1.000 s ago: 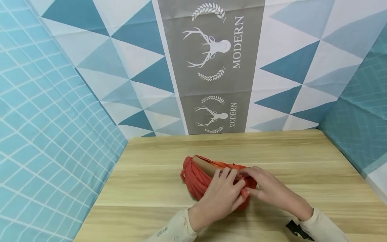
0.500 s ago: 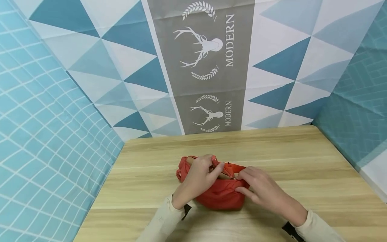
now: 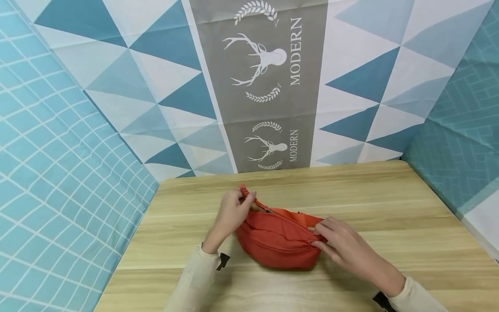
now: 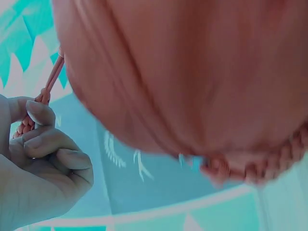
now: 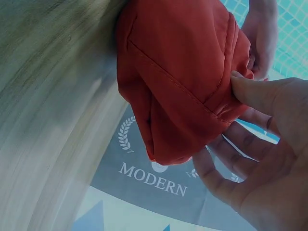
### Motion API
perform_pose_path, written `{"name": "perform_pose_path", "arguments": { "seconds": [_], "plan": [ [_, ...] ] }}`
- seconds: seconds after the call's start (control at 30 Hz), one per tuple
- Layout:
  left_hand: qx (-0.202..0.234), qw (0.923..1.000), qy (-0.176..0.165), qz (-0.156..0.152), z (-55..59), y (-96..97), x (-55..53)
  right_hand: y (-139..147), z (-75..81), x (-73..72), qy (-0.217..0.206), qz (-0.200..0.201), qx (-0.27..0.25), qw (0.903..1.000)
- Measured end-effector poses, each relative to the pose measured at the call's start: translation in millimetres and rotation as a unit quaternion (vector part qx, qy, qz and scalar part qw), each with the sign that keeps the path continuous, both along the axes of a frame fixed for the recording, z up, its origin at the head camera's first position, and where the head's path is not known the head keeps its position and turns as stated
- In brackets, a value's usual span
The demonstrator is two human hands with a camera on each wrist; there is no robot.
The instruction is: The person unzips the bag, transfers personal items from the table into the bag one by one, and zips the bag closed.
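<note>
A red waist bag [image 3: 280, 242] stands on the wooden table with its zipper side up. My left hand [image 3: 229, 212] pinches the braided end of a zipper pull [image 3: 260, 204] at the bag's left end, above the top edge. In the left wrist view, the pull's cord [image 4: 56, 72] runs taut from the pinched fingers toward the bag, which is blurred up close. My right hand [image 3: 345, 245] grips the bag's right end, thumb in front and fingers behind, as the right wrist view shows. An orange-red strap [image 3: 300, 216] lies behind the bag. Tan lining shows beside the left hand.
The bag sits mid-table, on light wood [image 3: 187, 242]. A patterned cloth backdrop [image 3: 273, 86] rises behind the table's far edge. Blue grid cloth [image 3: 58, 173] borders the left side and teal cloth [image 3: 460, 151] the right.
My left hand has moved left along the bag's top, pulling the zipper pull with it, and the opening has narrowed. My right hand stays on the right end. The bag's front now faces me.
</note>
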State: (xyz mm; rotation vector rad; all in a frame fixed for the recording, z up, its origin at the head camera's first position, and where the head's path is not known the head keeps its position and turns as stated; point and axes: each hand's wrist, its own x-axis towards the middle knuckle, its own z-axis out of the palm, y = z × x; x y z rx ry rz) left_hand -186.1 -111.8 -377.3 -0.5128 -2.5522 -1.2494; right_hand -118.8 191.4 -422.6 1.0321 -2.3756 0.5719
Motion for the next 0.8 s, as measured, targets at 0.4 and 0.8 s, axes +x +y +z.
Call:
{"name": "perform_pose_path", "arguments": {
  "seconds": [0.4,0.8],
  "plan": [
    [0.002,0.9991,-0.002,0.043,14.2,-56.4,-10.5,19.8,1.0,-1.3,0.058,0.008,0.016,0.9981],
    [0.105,0.9835,-0.125,0.077,-44.4,-60.6,-19.5,46.9,-1.5,-17.7,0.089,-0.045,0.054,0.9935]
  ]
}}
